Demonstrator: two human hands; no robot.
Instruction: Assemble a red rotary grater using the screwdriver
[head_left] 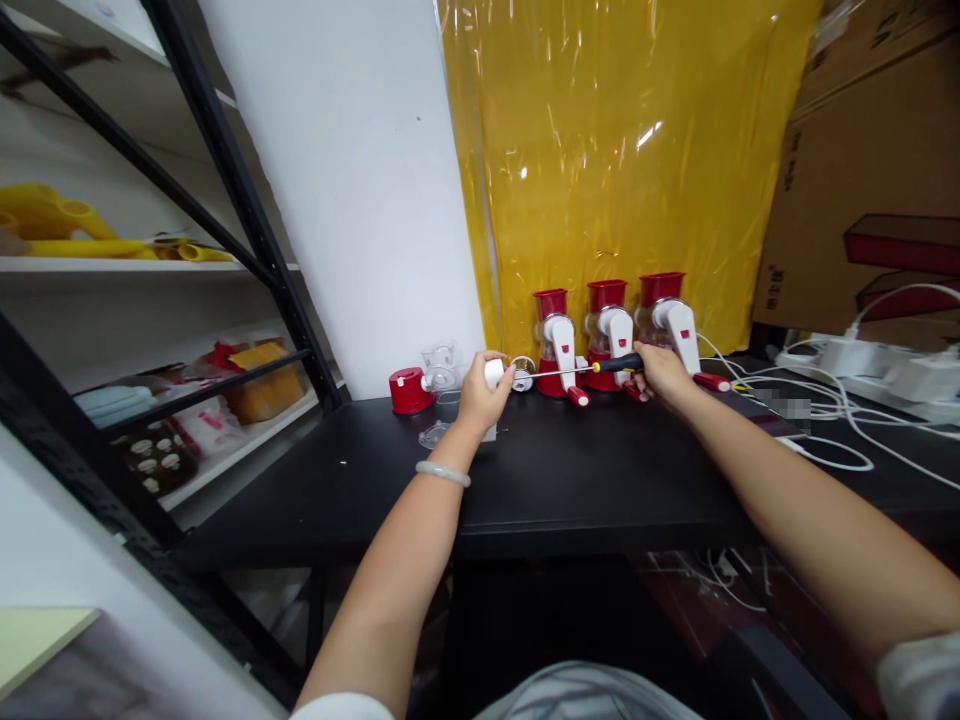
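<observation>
My right hand [663, 376] is closed round the black and yellow handle of a screwdriver [621, 363], whose shaft points left. The tip reaches a white plastic part [493, 374] that my left hand [480, 392] grips between its fingers. A white ring-shaped part [523, 372] shows just behind the shaft. Beyond the hands stand three red and white hand-crank graters [556, 345]. A red base [410, 391] and a clear plastic housing [441, 370] lie left of my left hand, and another clear piece [433, 434] rests partly behind my wrist.
The black table [585, 490] has a power strip [892, 375] with tangled white cables [832, 410] at right. A cardboard box [855, 200] rises behind them. A black-framed shelf [247, 220] stands at left, and yellow plastic sheeting [622, 150] hangs behind the graters.
</observation>
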